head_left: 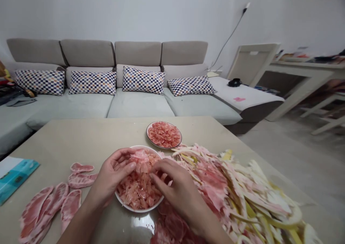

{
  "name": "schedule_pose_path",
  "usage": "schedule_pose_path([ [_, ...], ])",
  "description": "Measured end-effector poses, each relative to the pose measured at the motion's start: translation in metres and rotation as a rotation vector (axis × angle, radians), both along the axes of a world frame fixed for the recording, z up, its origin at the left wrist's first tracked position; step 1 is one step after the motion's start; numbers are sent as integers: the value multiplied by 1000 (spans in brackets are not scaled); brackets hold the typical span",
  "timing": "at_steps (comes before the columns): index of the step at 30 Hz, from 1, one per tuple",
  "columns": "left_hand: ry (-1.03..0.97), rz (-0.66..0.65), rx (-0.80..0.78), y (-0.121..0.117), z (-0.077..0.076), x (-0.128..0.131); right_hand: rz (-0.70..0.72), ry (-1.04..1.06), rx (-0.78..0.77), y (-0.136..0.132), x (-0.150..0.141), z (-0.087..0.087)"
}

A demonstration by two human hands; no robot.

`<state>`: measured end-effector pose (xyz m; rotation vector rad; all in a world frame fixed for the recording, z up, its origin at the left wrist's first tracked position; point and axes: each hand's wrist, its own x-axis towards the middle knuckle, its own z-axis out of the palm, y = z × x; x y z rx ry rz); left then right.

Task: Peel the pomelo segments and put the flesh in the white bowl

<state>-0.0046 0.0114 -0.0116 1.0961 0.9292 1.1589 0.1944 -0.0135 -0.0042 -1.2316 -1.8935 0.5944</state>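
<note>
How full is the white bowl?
Full: pink pomelo pulp heaps to the rim of the white bowl, with the left hand and right hand on top.

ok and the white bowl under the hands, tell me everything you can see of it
A round white bowl, glossy like ceramic, sits on the beige table, heaped with pink, shredded pomelo pulp. The left hand lies over its left side, fingers on the pulp, and the right hand reaches over its right rim. Pink-and-yellow pomelo peel lies close against its right side.

There are two hands [178,190], one white bowl [138,210], one small plate [179,139], four checkered cushions [143,80] and one blue packet [16,179].
</note>
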Motion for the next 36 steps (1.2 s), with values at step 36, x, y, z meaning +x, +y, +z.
schedule_pose_path([
  [36, 106, -125, 9, -9, 7, 5, 69, 233, -145, 2, 0, 14],
])
